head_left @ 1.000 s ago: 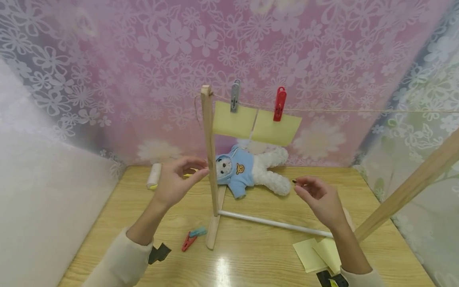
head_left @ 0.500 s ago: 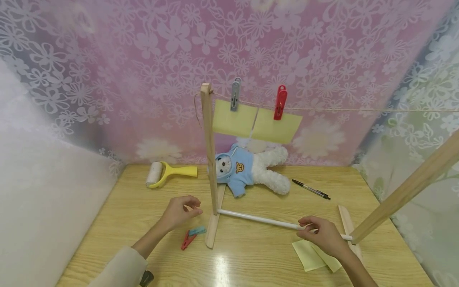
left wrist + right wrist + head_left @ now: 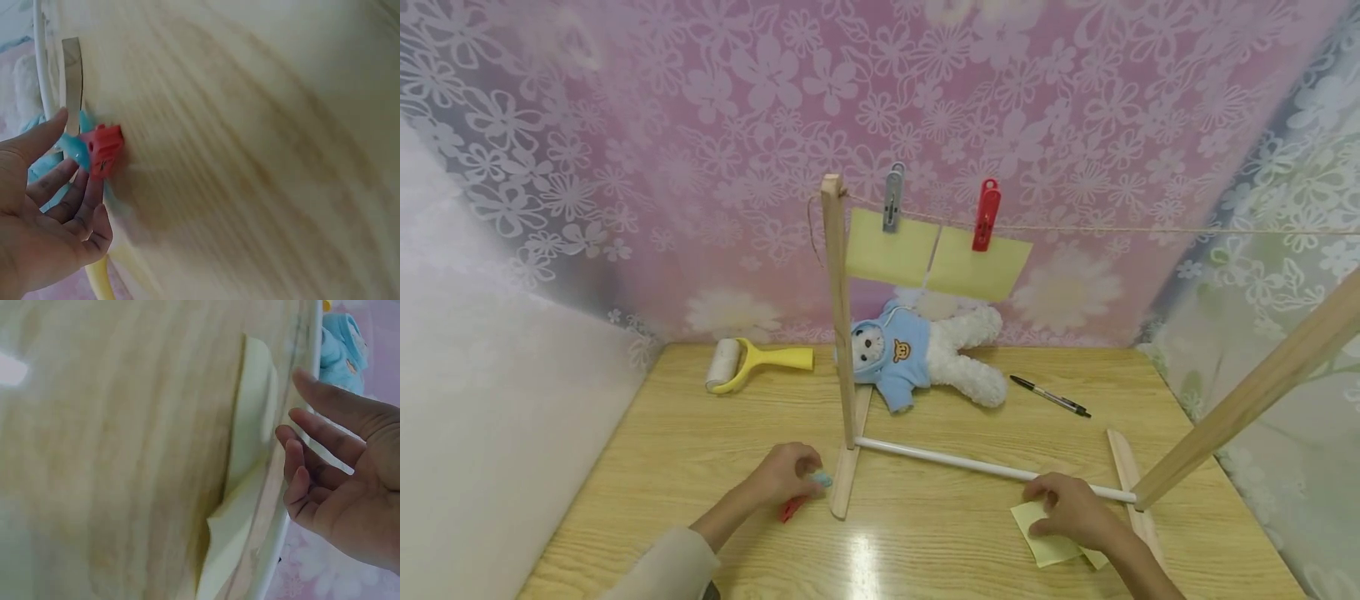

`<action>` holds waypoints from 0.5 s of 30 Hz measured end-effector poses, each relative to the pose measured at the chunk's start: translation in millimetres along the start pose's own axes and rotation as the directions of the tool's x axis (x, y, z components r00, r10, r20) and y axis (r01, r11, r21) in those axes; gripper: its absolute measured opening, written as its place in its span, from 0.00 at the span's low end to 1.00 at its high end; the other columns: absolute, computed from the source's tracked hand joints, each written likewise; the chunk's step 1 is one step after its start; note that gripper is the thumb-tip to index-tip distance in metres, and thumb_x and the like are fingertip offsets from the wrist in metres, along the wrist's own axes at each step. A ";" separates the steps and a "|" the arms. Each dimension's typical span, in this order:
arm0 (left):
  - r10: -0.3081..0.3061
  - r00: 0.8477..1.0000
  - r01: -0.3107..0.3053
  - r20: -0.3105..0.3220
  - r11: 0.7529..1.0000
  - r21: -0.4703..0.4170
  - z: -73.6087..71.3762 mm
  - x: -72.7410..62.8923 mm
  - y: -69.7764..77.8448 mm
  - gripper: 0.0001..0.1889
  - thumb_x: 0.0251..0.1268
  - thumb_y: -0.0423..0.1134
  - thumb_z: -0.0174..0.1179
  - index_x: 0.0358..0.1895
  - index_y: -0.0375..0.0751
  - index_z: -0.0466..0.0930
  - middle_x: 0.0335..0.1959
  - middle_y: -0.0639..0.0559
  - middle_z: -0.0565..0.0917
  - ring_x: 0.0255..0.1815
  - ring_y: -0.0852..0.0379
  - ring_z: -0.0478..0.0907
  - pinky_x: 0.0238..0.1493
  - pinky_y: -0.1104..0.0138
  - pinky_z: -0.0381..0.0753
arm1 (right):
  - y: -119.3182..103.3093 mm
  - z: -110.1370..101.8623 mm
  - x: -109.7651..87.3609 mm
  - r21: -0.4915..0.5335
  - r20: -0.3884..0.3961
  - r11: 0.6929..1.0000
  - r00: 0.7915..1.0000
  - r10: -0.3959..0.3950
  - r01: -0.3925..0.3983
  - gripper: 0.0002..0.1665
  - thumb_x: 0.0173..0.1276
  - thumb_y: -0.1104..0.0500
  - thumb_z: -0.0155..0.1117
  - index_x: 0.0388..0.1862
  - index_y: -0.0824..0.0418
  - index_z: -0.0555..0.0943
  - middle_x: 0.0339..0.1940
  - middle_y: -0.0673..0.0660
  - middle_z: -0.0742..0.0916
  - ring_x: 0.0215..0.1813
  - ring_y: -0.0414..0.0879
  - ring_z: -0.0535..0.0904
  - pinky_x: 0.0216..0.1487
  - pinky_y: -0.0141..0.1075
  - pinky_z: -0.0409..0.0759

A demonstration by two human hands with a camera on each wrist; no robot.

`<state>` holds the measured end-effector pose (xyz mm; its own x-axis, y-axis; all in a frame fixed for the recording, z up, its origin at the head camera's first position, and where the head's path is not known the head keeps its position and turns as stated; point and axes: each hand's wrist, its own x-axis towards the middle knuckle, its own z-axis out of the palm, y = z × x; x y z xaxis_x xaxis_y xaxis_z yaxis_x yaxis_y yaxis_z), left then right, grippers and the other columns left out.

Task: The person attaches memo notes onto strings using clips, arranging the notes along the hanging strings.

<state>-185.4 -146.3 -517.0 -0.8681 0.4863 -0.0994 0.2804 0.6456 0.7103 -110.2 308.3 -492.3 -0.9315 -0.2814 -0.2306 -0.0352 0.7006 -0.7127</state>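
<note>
My left hand (image 3: pixel 786 475) is at a teal clothespin (image 3: pixel 822 478) and a red clothespin (image 3: pixel 792 507) lying together on the table. In the left wrist view, thumb and fingers stand either side of the teal clothespin (image 3: pixel 76 149); the fingertips seem to touch it, but no firm pinch shows. Beyond it is the red clothespin (image 3: pixel 106 149). My right hand (image 3: pixel 1075 510) hovers at yellow sticky notes (image 3: pixel 1045 546), partly covering them in the head view. In the right wrist view, its thumb and fingers are apart beside the notes (image 3: pixel 250 412), holding nothing.
A wooden post (image 3: pixel 838 317), white rod (image 3: pixel 943 458) and slanted right post (image 3: pixel 1247 408) form a rack. On its string (image 3: pixel 1112 230), grey (image 3: pixel 892 197) and red (image 3: pixel 987 215) clothespins hold yellow notes. Behind lie a teddy bear (image 3: pixel 910 354), a lint roller (image 3: pixel 760 358) and a pen (image 3: pixel 1051 396).
The pen has been let go and lies at the back right. My left hand has come down to the loose clothespins, and my right hand has come down to the sticky notes.
</note>
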 end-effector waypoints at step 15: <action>0.006 1.000 -0.005 -0.029 1.000 0.019 8.3 -0.8 0.2 0.09 0.51 0.33 0.70 0.35 0.36 0.81 0.30 0.52 0.79 0.30 0.60 0.70 0.28 0.74 0.69 | -1.1 18.5 4.8 -0.083 -0.022 0.992 0.995 -0.093 0.091 0.19 0.43 0.60 0.78 0.33 0.60 0.79 0.30 0.52 0.78 0.32 0.37 0.68 0.31 0.27 0.70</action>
<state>-181.3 -141.7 -522.6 -0.8778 0.4730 -0.0752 0.2928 0.6543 0.6972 -107.9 294.1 -504.9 -0.9318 -0.3308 -0.1491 -0.1493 0.7240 -0.6735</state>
